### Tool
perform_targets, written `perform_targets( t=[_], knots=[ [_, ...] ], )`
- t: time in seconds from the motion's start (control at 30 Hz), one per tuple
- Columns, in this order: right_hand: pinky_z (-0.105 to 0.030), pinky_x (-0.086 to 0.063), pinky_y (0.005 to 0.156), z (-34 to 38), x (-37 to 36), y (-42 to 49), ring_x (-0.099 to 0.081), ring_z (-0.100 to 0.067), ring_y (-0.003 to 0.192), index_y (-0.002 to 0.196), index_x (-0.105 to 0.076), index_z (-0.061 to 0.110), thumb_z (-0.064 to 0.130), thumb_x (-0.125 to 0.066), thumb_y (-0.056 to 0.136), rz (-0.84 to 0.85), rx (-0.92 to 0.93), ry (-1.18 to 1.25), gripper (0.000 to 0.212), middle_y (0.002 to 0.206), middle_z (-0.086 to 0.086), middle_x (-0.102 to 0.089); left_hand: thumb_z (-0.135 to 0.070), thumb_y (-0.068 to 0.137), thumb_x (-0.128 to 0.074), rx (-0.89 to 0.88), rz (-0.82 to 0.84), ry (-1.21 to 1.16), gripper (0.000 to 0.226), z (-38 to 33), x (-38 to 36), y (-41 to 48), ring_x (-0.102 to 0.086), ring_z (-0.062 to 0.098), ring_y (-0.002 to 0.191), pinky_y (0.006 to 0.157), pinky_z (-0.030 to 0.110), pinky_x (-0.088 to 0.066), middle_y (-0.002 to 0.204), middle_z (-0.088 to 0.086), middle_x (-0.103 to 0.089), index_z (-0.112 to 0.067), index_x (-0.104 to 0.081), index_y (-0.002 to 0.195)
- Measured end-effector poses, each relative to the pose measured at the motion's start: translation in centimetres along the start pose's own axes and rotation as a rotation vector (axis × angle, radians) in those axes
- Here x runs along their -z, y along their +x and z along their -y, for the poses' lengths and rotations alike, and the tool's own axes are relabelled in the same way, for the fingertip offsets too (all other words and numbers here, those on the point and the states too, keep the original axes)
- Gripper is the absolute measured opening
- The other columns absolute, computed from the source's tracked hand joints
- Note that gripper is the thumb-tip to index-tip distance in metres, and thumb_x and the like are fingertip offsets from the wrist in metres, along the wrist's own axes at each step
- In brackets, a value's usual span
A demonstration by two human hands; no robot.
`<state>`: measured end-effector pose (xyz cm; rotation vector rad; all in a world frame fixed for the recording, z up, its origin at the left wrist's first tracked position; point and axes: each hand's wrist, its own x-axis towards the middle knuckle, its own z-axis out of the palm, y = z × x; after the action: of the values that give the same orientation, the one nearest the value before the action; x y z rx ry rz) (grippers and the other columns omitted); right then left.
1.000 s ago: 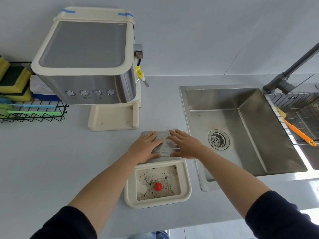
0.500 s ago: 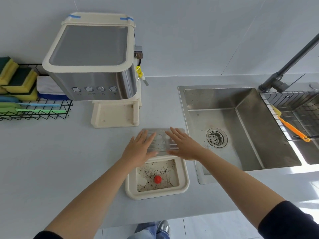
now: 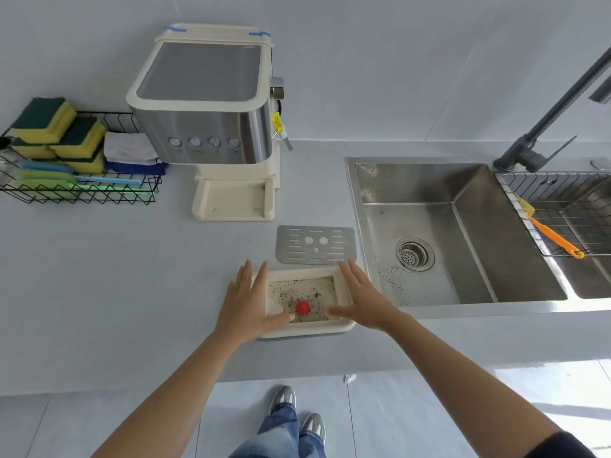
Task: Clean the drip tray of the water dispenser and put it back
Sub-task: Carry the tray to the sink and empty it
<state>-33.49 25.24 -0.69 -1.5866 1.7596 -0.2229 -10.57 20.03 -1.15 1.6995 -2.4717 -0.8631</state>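
Both forearms reach forward, palms down, fingers spread. The left hand (image 3: 246,305) and right hand (image 3: 363,297) flank the cream plastic drip tray (image 3: 305,330) near the grey countertop's (image 3: 99,292) front edge, grasping nothing, thumbs over its speck-soiled basin. Just behind lies the slotted steel grate (image 3: 315,245). Farther back stands the steel-and-cream water dispenser (image 3: 211,127); its yellow tag's (image 3: 277,123) writing is unreadable.

Your drip tray (image 3: 305,330) sits on the tabletop (image 3: 99,292); grate (image 3: 315,244) at its twelve o'clock, dispenser (image 3: 211,127) eleven, sink (image 3: 463,233) two.
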Motion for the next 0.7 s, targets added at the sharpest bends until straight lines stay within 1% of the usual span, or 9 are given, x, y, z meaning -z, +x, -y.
perform_targets(
  t=[0.13,0.23,0.27,0.33,0.4,0.5,0.57,0.63,0.7],
  knots=[
    [-0.043,-0.008,0.115,-0.1,-1.2,-0.5,0.011,-0.021,0.143,0.142,0.018,0.015,0.054,-0.070,0.067,-0.008,-0.049,0.036,0.123,0.154,-0.005,0.019,-0.053,0.056,-0.078,0.092,-0.005,-0.131,0.123,-0.1,-0.4,-1.3,-0.015,0.035,0.140,0.111,0.047,-0.025,0.151,0.023,-0.008,-0.006,-0.004,0.142],
    [-0.044,-0.010,0.115,-0.1,-2.2,-0.9,0.010,-0.022,0.143,0.141,0.022,0.017,0.052,-0.074,0.063,-0.012,-0.083,0.074,0.129,0.154,-0.008,0.019,-0.040,0.049,-0.085,0.073,-0.031,-0.288,0.121,0.0,-1.0,-2.2,-0.030,0.030,0.132,0.103,0.046,-0.036,0.139,0.015,-0.027,-0.006,-0.013,0.140],
    [-0.044,-0.011,0.115,0.0,-2.4,-1.0,0.009,-0.022,0.143,0.141,0.023,0.017,0.051,-0.076,0.062,-0.013,-0.082,0.094,0.130,0.154,-0.008,0.019,-0.037,0.049,-0.086,0.076,-0.035,-0.313,0.121,0.0,-1.2,-2.4,-0.030,0.029,0.132,0.103,0.046,-0.036,0.140,0.014,-0.027,-0.007,-0.012,0.141],
    [-0.042,-0.014,0.114,0.2,-2.8,-1.1,0.008,-0.022,0.143,0.140,0.025,0.018,0.047,-0.079,0.060,-0.019,-0.075,0.130,0.134,0.154,-0.008,0.020,-0.033,0.053,-0.085,0.095,-0.019,-0.336,0.123,-0.1,-1.7,-2.5,-0.023,0.028,0.137,0.107,0.045,-0.033,0.147,0.016,-0.019,-0.007,-0.006,0.142],
    [-0.041,-0.018,0.114,0.4,-3.0,-1.1,0.002,-0.022,0.143,0.140,0.025,0.017,0.042,-0.082,0.058,-0.037,-0.082,0.139,0.137,0.154,-0.008,0.020,-0.029,0.055,-0.085,0.109,-0.025,-0.355,0.122,-0.1,-2.1,-2.3,-0.022,0.026,0.139,0.106,0.045,-0.034,0.150,0.016,-0.015,-0.007,-0.004,0.143],
    [-0.042,-0.033,0.110,0.6,-2.9,-1.0,-0.019,-0.024,0.139,0.142,0.019,0.013,0.034,-0.085,0.055,-0.090,-0.074,0.167,0.138,0.154,-0.006,0.004,-0.025,0.053,-0.085,0.104,-0.058,-0.388,0.119,-0.3,-1.9,-1.9,-0.029,0.024,0.135,0.101,0.042,-0.039,0.149,0.014,-0.020,-0.008,-0.009,0.143],
    [-0.038,-0.038,0.106,0.7,-2.5,-1.0,-0.028,-0.023,0.133,0.143,0.013,0.012,0.031,-0.086,0.053,-0.125,-0.062,0.181,0.135,0.151,-0.005,-0.008,-0.024,0.052,-0.086,0.087,-0.072,-0.397,0.117,-0.5,-1.7,-1.7,-0.035,0.023,0.131,0.099,0.038,-0.041,0.147,0.011,-0.025,-0.008,-0.013,0.142],
    [-0.030,-0.037,0.102,0.5,-2.1,-1.0,-0.032,-0.021,0.129,0.143,0.008,0.011,0.029,-0.087,0.052,-0.160,-0.050,0.187,0.133,0.147,-0.002,-0.015,-0.023,0.050,-0.086,0.061,-0.097,-0.415,0.114,-0.8,-1.5,-1.4,-0.041,0.019,0.124,0.090,0.030,-0.042,0.141,0.005,-0.032,-0.009,-0.018,0.140],
    [-0.024,-0.031,0.096,0.4,-1.4,-1.1,-0.030,-0.017,0.126,0.143,0.008,0.010,0.029,-0.087,0.053,-0.185,-0.056,0.192,0.132,0.146,0.000,-0.017,-0.022,0.049,-0.087,0.034,-0.120,-0.433,0.110,-1.3,-1.0,-1.0,-0.045,0.018,0.117,0.083,0.026,-0.041,0.134,0.001,-0.037,-0.011,-0.023,0.137]
  ],
)
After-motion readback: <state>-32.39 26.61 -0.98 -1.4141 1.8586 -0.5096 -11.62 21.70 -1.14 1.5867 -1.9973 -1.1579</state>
